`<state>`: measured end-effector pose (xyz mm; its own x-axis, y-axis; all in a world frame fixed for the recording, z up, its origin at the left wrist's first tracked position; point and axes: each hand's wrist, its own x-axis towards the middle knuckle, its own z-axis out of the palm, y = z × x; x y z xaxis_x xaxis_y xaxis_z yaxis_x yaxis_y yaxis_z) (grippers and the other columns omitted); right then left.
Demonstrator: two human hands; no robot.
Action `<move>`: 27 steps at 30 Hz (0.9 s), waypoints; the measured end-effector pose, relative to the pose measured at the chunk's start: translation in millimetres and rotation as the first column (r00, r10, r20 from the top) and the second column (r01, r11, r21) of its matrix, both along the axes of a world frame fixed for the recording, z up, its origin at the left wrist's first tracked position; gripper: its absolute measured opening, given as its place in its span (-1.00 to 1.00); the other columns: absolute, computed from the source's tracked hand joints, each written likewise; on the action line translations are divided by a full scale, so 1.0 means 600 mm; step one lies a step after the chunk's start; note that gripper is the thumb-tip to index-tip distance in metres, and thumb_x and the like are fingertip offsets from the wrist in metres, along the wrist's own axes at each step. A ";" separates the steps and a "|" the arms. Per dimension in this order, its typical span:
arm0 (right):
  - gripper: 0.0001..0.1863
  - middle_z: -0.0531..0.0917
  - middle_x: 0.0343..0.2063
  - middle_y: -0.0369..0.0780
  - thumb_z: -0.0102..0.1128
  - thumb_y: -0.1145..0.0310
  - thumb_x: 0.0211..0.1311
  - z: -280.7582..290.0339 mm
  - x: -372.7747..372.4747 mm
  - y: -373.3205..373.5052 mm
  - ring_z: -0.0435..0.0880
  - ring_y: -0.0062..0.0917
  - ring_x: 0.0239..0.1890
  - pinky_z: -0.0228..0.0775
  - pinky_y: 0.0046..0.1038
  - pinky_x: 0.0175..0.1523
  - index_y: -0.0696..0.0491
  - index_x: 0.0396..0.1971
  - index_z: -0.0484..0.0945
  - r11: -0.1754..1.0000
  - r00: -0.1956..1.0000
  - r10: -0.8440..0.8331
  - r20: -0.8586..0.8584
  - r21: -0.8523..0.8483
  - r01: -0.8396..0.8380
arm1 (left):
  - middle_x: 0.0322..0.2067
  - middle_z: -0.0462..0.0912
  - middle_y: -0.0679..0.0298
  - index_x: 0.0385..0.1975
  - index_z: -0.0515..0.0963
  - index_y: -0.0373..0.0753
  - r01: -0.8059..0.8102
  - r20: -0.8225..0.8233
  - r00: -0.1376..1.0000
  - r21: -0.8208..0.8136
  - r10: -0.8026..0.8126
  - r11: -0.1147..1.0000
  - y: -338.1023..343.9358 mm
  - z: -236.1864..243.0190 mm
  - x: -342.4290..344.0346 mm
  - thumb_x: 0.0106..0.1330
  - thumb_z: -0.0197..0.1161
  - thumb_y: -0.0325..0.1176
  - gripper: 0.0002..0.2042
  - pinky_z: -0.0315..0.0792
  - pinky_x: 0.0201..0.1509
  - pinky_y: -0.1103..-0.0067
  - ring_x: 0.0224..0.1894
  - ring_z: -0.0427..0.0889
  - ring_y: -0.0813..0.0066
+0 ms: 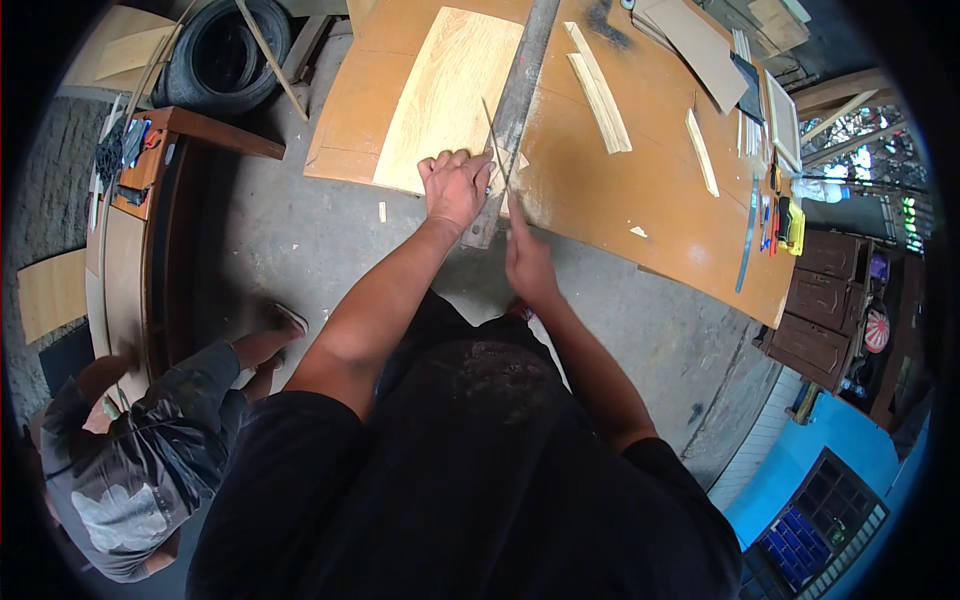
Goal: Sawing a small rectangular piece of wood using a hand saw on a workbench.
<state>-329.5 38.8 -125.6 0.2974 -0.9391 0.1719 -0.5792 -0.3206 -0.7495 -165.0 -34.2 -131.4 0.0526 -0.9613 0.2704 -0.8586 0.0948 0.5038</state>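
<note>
My left hand (455,185) presses down on the near end of a long grey metal straightedge (520,95) that lies along the right side of a pale wood-grain sheet (450,95) on the orange workbench (640,190). My right hand (525,255) grips a thin blade-like tool (497,150), its tip against the straightedge near the sheet's front corner. The tool's handle is hidden in my fist.
Pale wood strips (600,90) and offcuts lie on the bench, with a metal ruler (748,240) and a yellow tool (790,225) near its right edge. Another person (150,440) crouches at lower left beside a curved wooden frame (130,250). A tyre (225,50) lies beyond.
</note>
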 end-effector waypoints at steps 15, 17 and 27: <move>-0.33 0.59 -0.44 0.16 -0.08 0.50 0.34 -0.003 -0.013 0.010 0.61 0.04 -0.43 0.42 -0.08 -0.26 0.00 0.45 0.05 0.984 0.999 -0.004 -0.047 0.180 0.012 | -0.38 0.60 0.39 -0.15 0.71 0.02 -0.003 -0.011 1.000 -0.008 0.003 1.000 -0.004 0.000 0.000 0.28 0.26 -0.22 -0.80 0.12 0.01 0.39 -0.17 0.50 0.43; -0.34 0.59 -0.44 0.16 -0.08 0.50 0.34 0.037 -0.016 0.064 0.62 0.05 -0.42 0.45 -0.10 -0.25 0.00 0.45 0.06 0.924 0.997 -0.015 -0.080 0.379 0.045 | -0.38 0.60 0.38 -0.14 0.71 0.02 -0.005 -0.006 1.000 0.000 0.005 1.000 0.006 -0.001 0.008 0.28 0.26 -0.22 -0.80 0.12 0.01 0.39 -0.17 0.50 0.43; -0.30 0.57 -0.31 0.23 -0.08 0.60 0.25 0.025 -0.009 0.003 0.60 0.08 -0.29 0.43 -0.06 -0.16 -0.01 0.43 0.11 0.924 0.999 -0.024 -0.031 0.382 0.034 | -0.40 0.59 0.34 -0.14 0.72 0.03 0.078 0.025 0.997 0.002 -0.078 0.997 -0.007 -0.004 0.013 0.28 0.24 -0.21 -0.79 0.13 0.01 0.37 -0.19 0.50 0.40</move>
<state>-335.0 40.5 -110.4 0.2687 -0.9402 -0.2092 -0.6043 0.0046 -0.7967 -156.9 -38.4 -133.6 -0.0295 -0.9625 0.2698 -0.8610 0.1615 0.4822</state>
